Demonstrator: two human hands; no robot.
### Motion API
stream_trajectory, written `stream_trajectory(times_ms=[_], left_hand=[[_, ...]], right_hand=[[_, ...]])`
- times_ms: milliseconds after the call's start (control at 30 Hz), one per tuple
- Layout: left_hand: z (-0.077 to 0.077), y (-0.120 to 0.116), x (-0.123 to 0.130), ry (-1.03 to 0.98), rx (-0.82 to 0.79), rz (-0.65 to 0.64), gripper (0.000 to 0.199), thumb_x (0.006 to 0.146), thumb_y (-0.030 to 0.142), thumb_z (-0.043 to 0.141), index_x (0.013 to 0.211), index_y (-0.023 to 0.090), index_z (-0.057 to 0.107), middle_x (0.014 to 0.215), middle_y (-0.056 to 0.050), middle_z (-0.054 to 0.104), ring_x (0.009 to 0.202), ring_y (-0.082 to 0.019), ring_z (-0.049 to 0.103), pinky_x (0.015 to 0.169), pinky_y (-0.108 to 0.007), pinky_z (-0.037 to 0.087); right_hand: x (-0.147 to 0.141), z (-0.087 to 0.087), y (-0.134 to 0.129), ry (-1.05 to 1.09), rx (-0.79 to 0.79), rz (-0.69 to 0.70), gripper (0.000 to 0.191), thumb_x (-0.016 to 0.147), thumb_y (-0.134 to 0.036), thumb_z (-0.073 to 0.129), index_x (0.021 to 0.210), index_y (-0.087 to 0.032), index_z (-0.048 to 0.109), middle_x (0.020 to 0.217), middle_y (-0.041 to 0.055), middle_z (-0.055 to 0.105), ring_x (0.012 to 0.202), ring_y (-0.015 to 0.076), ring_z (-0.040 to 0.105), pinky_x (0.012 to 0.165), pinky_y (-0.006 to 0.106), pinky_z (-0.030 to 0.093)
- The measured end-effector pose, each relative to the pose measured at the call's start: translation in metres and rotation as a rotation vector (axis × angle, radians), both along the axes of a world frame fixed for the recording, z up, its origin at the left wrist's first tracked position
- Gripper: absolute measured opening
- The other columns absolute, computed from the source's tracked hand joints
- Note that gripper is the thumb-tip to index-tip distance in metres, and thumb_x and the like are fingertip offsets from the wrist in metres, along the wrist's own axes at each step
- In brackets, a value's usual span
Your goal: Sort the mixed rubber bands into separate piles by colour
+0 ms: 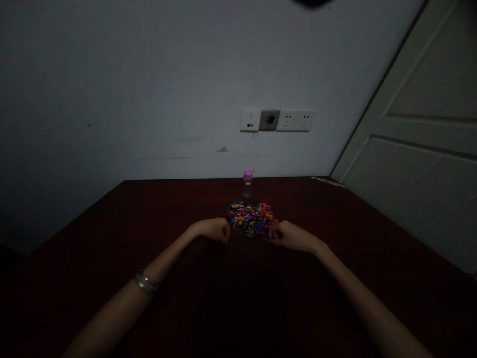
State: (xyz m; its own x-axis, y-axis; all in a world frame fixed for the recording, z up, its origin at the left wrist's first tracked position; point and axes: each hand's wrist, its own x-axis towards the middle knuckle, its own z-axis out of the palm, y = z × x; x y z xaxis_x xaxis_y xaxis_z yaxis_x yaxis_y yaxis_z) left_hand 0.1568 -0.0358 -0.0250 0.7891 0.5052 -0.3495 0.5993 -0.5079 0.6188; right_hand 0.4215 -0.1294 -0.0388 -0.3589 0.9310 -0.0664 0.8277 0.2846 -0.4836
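Observation:
A pile of small multicoloured bands (250, 218), which look like little rubber bands, is spread on the dark red-brown table (179, 199). Just left of the pile is my left hand (216, 230), its fingers curled into a pinch near the tabletop; a tiny thing may be at the fingertips, too dark to name. My right hand (292, 235) is at the pile's right edge, thumb and fingers closed together among the outer bands. What it pinches is hidden. Behind the pile stands a small clear bottle (246, 191) with a pink cap (248, 174).
A pale wall (167, 89) rises behind the table, with a row of sockets and switches (278, 120). To the right is a white panelled door (417, 134). A thin strip (328, 182) lies at the table's far right corner. The light is dim.

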Motion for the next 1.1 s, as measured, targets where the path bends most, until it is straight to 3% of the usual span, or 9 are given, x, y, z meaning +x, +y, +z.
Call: stream_trajectory(times_ms=[267, 433, 567, 767, 933, 1100], left_hand=[[-0.003, 0.01, -0.004, 0.001, -0.015, -0.054, 0.017, 0.065, 0.03, 0.057, 0.063, 0.015, 0.065, 0.051, 0.001, 0.055, 0.045, -0.008, 0.043, 0.043, -0.019, 0.028], [-0.002, 0.003, 0.007, -0.185, 0.122, 0.04, 0.016, 0.068, 0.026, 0.054, 0.071, 0.014, 0.064, 0.057, 0.002, 0.054, 0.051, -0.007, 0.044, 0.046, -0.018, 0.03], [-0.011, -0.007, 0.021, -0.296, 0.169, 0.087, 0.018, 0.068, 0.028, 0.056, 0.076, 0.013, 0.063, 0.056, 0.003, 0.05, 0.05, -0.007, 0.041, 0.046, -0.017, 0.028], [-0.031, -0.016, 0.031, -0.319, 0.251, 0.136, 0.024, 0.068, 0.033, 0.059, 0.083, 0.015, 0.063, 0.055, 0.004, 0.047, 0.049, -0.006, 0.038, 0.045, -0.017, 0.025], [-0.031, -0.026, 0.034, -0.287, 0.305, 0.16, 0.026, 0.071, 0.036, 0.056, 0.088, 0.018, 0.063, 0.058, 0.004, 0.051, 0.051, -0.007, 0.04, 0.047, -0.017, 0.025], [-0.03, -0.034, 0.042, -0.249, 0.374, 0.207, 0.022, 0.071, 0.034, 0.057, 0.086, 0.021, 0.065, 0.063, 0.002, 0.056, 0.054, -0.008, 0.044, 0.048, -0.018, 0.025]], right_hand=[[-0.003, 0.0, -0.001, -0.002, 0.003, 0.035, 0.009, 0.068, -0.017, 0.051, 0.069, -0.017, 0.06, 0.059, -0.0014, 0.054, 0.051, 0.0079, 0.044, 0.047, 0.019, 0.027], [-0.026, 0.004, -0.011, 0.064, -0.043, 0.113, 0.012, 0.071, -0.02, 0.052, 0.077, -0.017, 0.062, 0.066, -0.0002, 0.059, 0.054, 0.0082, 0.047, 0.046, 0.018, 0.028], [-0.037, 0.009, -0.017, 0.079, -0.082, 0.16, 0.014, 0.072, -0.025, 0.055, 0.081, -0.018, 0.063, 0.069, 0.0002, 0.06, 0.056, 0.0089, 0.049, 0.047, 0.018, 0.029], [-0.012, 0.01, -0.005, 0.159, -0.037, 0.059, 0.015, 0.072, -0.028, 0.054, 0.077, -0.016, 0.062, 0.06, -0.0016, 0.053, 0.052, 0.008, 0.044, 0.047, 0.018, 0.031], [0.01, -0.002, 0.008, 0.121, -0.003, -0.046, 0.016, 0.071, -0.026, 0.053, 0.078, -0.014, 0.061, 0.06, -0.0015, 0.052, 0.052, 0.008, 0.043, 0.049, 0.019, 0.031], [0.013, -0.008, 0.011, 0.096, -0.012, -0.043, 0.018, 0.07, -0.024, 0.053, 0.082, -0.015, 0.061, 0.062, -0.0009, 0.054, 0.053, 0.0086, 0.045, 0.05, 0.019, 0.032]])
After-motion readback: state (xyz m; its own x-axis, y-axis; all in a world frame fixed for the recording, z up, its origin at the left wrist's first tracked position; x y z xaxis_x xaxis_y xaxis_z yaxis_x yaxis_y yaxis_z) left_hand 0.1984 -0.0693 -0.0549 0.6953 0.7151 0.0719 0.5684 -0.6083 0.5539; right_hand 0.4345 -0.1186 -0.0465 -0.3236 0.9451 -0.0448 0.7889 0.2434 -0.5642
